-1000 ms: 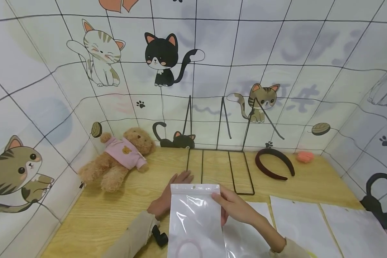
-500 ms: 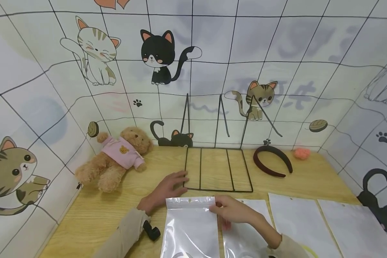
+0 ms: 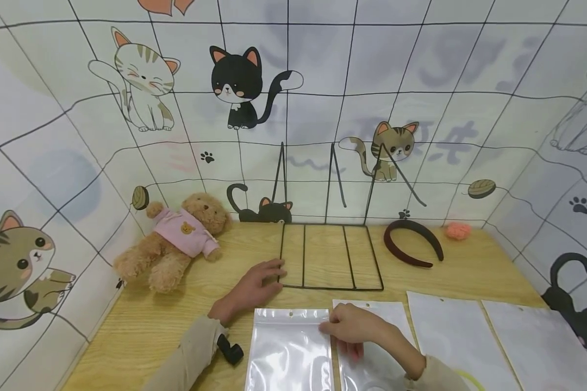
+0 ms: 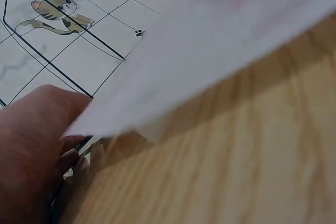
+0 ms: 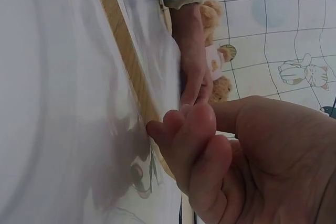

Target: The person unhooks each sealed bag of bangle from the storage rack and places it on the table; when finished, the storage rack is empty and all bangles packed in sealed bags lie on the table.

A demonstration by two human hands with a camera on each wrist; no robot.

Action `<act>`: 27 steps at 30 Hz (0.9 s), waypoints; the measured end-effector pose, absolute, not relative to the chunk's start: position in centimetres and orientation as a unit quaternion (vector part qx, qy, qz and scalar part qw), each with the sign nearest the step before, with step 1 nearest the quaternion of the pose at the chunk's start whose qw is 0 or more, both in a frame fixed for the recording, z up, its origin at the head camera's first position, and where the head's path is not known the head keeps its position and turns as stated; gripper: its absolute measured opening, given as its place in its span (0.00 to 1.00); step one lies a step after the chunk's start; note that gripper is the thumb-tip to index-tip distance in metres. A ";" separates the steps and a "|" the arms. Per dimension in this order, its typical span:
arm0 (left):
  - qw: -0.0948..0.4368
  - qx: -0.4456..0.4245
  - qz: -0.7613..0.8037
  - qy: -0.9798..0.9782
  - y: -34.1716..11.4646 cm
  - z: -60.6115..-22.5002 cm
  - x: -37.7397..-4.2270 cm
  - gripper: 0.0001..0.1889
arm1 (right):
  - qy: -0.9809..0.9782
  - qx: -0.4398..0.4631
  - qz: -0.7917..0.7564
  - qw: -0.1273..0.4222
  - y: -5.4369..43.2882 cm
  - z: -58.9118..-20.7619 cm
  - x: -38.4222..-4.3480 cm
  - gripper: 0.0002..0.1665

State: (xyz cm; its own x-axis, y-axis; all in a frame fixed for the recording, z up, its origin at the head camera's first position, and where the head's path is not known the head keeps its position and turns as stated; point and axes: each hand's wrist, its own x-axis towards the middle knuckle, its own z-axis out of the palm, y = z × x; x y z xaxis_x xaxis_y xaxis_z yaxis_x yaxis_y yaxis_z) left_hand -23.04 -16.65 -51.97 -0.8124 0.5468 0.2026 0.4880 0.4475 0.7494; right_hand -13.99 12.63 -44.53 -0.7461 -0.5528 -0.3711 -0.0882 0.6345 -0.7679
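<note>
In the head view, a glossy white zip bag (image 3: 290,350) with a hole in its top strip lies at the front of the table. My right hand (image 3: 357,328) pinches its upper right corner, the other fingers curled beneath. A second zip bag (image 3: 374,369) lies partly under that hand. My left hand (image 3: 254,285) rests on the wood with relaxed fingers, its fingertips at the left side of a black wire rack (image 3: 330,288). The left wrist view shows the left thumb (image 4: 31,124) beside a white bag edge.
Two more white bags (image 3: 460,336) lie at the right, one with a yellow ring showing at its lower edge. A dark headband (image 3: 413,222) and a coral fluffy item (image 3: 457,231) sit at the back right. A teddy bear (image 3: 181,233) leans at the back left.
The zip bag in my right hand has come down toward the table's front edge and lies flatter. My left hand has drawn back slightly from the rack's interior to its left side.
</note>
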 end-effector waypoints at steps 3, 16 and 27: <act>0.021 0.307 0.415 0.856 -16.8 -52.0 -23.0 0.19 | 0.855 -0.183 -0.384 0.296 12.6 -44.6 -14.1 0.26; -0.019 0.327 0.381 0.865 -16.9 -52.4 -22.8 0.20 | 0.878 -0.253 -0.377 0.148 13.7 -45.8 -15.6 0.25; -0.029 0.309 0.328 0.892 -17.2 -53.3 -22.2 0.36 | 0.892 -0.274 -0.359 0.023 14.7 -46.3 -16.8 0.22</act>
